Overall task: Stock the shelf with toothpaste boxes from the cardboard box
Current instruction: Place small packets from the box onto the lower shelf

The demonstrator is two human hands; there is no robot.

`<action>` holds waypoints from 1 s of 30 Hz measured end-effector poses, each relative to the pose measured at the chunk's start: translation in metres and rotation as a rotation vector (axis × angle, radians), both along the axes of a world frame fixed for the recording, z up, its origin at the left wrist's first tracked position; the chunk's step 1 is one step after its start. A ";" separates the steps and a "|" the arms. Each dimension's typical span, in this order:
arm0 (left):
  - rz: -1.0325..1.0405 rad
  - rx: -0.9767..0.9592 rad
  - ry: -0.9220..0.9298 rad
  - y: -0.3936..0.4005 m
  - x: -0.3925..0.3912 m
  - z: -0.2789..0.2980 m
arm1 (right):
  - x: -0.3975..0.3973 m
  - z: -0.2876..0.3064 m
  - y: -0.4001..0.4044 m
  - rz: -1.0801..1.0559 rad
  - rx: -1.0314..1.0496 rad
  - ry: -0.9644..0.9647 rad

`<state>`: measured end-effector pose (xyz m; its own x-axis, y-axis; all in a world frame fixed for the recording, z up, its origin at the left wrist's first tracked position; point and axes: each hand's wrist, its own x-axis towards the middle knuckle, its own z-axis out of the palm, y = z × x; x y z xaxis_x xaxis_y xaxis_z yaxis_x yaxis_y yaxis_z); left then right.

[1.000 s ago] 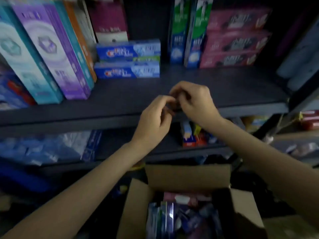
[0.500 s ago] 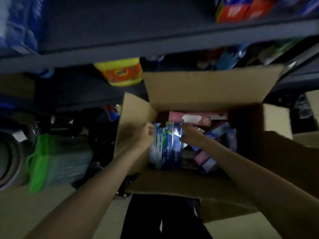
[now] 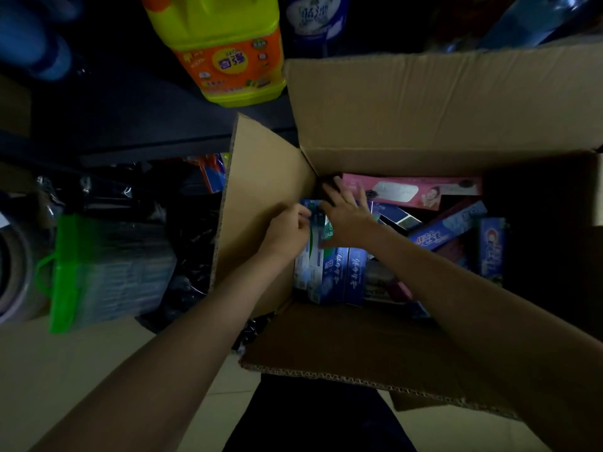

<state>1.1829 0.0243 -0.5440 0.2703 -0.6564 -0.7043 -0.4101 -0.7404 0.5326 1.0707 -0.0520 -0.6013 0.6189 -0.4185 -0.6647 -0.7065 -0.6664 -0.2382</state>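
Both arms reach down into an open cardboard box (image 3: 375, 125), plain brown corrugated board with the fluted edge showing along the near flap and all four flaps folded outward. Inside, at the left end, a row of long, narrow toothpaste boxes (image 3: 336, 275) stands on edge, glossy blue and white with a green one among them. The left hand (image 3: 287, 231) has its grip curled round the top of the outermost box in that row, thumb side against the carton. The right hand (image 3: 347, 213) lies on the same cluster with its fingers spread and fairly straight, pressing the tops rather than pinching anything.

Further right in the box the cartons lie jumbled: a flat pink box (image 3: 411, 190) along the far wall, and a blue box (image 3: 447, 228) slanting across others. The right side of the interior sinks into shadow and I cannot make out what is there.

The box sits on a pale, smooth floor (image 3: 98, 370). Beyond it is a dark shelf (image 3: 130, 125) carrying a bright yellow plastic jug (image 3: 225, 50) with an orange label, its top cut off by the frame edge. To the left stands a green bag (image 3: 107, 272), blurred, with dark crinkled plastic beside it. The room is dim throughout, and most printing is unreadable.
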 end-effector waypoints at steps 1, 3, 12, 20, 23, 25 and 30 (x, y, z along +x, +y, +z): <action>0.005 -0.011 0.003 -0.001 0.001 0.002 | 0.004 0.002 -0.002 -0.063 0.088 -0.080; 0.030 -0.043 0.007 -0.002 0.003 0.006 | 0.014 0.004 -0.003 -0.213 0.231 -0.223; 0.034 -0.119 -0.049 0.004 0.016 0.020 | 0.016 -0.011 0.001 -0.361 0.262 -0.131; -0.023 -0.057 -0.074 0.000 0.015 0.036 | -0.008 0.019 0.008 -0.518 0.313 -0.308; -0.139 0.044 -0.042 0.000 0.010 0.057 | -0.008 0.067 0.009 -0.465 0.245 -0.379; -0.210 0.064 0.063 -0.004 0.005 0.086 | -0.010 0.120 -0.005 -0.461 0.212 -0.408; -0.205 -0.183 0.377 -0.033 -0.009 0.207 | -0.025 0.285 -0.053 -0.502 0.163 -0.526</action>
